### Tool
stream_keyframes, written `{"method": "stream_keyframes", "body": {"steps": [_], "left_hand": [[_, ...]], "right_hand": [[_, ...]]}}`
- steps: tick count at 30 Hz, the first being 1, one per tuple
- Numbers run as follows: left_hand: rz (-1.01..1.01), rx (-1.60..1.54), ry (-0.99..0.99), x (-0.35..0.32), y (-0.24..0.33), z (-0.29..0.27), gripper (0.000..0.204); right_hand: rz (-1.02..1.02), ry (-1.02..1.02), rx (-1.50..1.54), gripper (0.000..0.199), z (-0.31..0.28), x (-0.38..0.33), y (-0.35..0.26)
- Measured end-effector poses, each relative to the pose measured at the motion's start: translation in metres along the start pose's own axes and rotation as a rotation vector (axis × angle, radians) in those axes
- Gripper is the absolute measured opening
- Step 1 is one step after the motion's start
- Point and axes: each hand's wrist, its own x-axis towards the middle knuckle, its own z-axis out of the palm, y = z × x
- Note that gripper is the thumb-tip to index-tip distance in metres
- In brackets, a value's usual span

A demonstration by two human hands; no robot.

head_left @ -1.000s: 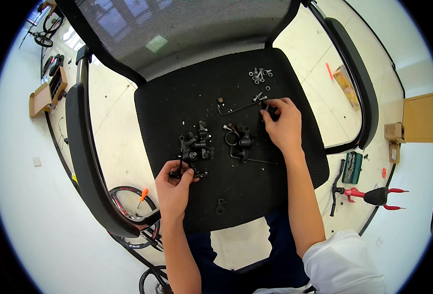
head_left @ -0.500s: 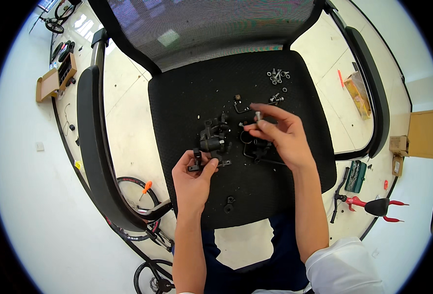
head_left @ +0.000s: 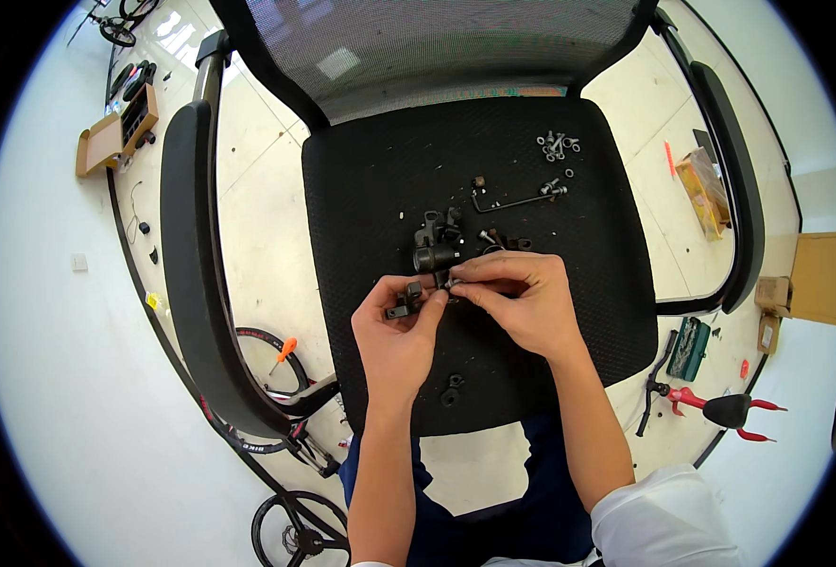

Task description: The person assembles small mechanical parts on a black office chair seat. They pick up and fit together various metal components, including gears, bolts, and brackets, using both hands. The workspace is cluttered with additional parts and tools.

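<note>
Your left hand [head_left: 394, 331] and right hand [head_left: 522, 302] both pinch one small dark metal part [head_left: 425, 288], fingers narrow, over the chair seat [head_left: 361, 189].

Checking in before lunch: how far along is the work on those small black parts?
Early. Both hands, left hand and right hand, are fitting a small black part together. Still lying loose on the chair seat: the bent rod, the pile of nuts, other black parts.
</note>
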Motion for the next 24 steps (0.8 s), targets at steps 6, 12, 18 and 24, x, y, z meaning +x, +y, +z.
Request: {"method": "stream_keyframes", "body": {"steps": [6,12,18,24], "left_hand": [[0.003,0.027,0.011,-0.0002,-0.0035,-0.0013,0.012],[-0.029,0.047,0.006,-0.0016,0.0017,0.0007,0.012],[0.0,-0.018,-0.024,-0.0009,0.0001,0.0026,0.01],[-0.008,-0.028,-0.061,-0.0024,0.0044,0.0066,0.01]], "right_hand": [[0.007,0.003,-0.047,0.017,0.0018,0.0009,-0.0037],[-0.033,-0.012,-0.099,0.016,-0.0004,0.0013,-0.003],[-0.102,0.015,-0.195,0.019,0.0018,0.0012,-0.001],[-0.117,0.02,-0.166,0.024,0.0022,0.0009,-0.0004]]}}
